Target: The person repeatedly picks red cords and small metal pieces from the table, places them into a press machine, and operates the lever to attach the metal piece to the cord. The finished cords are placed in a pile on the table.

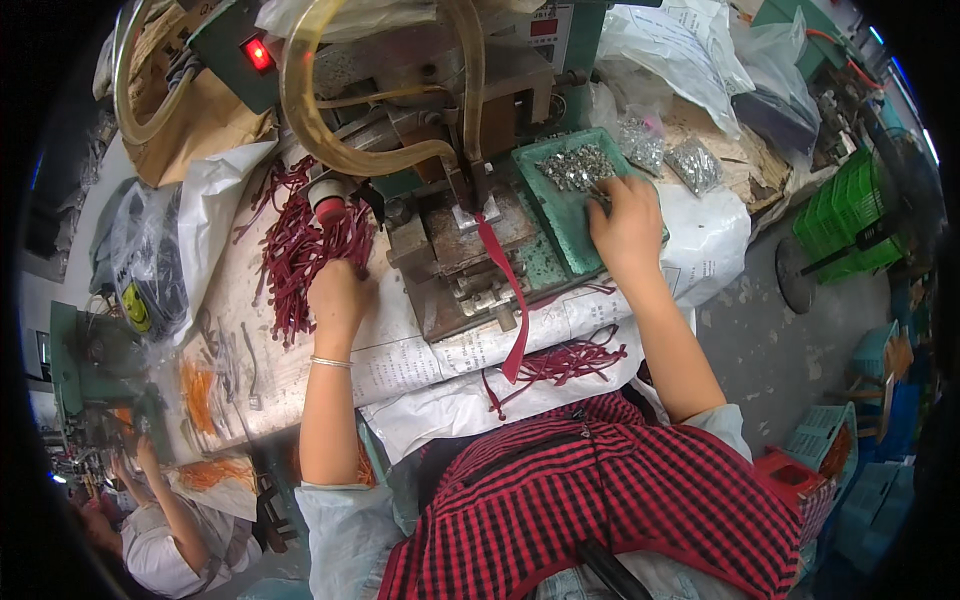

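Observation:
A dark red strap (505, 270) hangs from the press head (474, 200) of the machine and trails over the front edge of its base. My left hand (338, 297) is curled at the right side of a heap of dark red straps (290, 265), just below a red push button (329, 208). Its fingertips are hidden, so what it holds does not show. At the green tray (570, 222), my right hand (630, 225) reaches over the right rim, thumb and fingers drawn together beside a pile of small shiny metal pieces (577, 166). Anything between those fingertips is too small to make out.
More dark red straps (575, 362) lie on white sheeting near my lap. Bags of metal pieces (692, 165) sit beyond the tray. Thick clear hoses (300, 100) loop over the machine. Green crates (845, 215) stand at right; another person (175, 530) works at lower left.

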`<act>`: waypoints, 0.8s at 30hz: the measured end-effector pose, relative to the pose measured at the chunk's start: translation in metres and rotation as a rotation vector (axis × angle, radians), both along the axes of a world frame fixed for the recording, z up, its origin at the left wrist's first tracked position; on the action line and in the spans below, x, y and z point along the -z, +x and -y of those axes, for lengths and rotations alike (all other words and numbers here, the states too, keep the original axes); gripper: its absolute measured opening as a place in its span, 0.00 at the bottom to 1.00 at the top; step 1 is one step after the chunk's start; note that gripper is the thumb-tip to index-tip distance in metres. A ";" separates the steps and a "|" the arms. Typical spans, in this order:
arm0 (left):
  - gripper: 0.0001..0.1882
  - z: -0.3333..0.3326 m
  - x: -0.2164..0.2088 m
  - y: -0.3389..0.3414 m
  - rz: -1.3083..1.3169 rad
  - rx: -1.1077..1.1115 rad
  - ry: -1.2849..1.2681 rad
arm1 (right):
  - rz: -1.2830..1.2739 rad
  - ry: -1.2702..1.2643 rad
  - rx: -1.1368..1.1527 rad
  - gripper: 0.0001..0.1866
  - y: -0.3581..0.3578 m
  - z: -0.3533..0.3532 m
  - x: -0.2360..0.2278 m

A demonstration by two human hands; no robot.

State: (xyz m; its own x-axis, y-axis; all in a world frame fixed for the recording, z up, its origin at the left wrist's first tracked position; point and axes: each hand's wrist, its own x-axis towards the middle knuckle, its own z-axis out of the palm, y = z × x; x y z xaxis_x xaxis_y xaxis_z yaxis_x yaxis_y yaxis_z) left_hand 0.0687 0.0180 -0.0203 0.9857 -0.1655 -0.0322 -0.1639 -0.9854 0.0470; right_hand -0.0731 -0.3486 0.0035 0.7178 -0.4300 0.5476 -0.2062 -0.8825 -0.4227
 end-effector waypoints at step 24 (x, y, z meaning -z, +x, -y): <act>0.27 -0.013 -0.044 -0.072 -0.055 -0.218 -1.768 | 0.224 0.853 -0.500 0.09 -0.033 -0.042 -0.058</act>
State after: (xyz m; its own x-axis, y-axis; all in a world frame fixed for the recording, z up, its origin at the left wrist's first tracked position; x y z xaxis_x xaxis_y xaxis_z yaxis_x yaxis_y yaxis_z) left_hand -0.0033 0.0308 0.0235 0.9964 0.0846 -0.0087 -0.0117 0.2384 0.9711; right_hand -0.1056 -0.3070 0.0611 0.8410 -0.4192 0.3421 0.2653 -0.2315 -0.9360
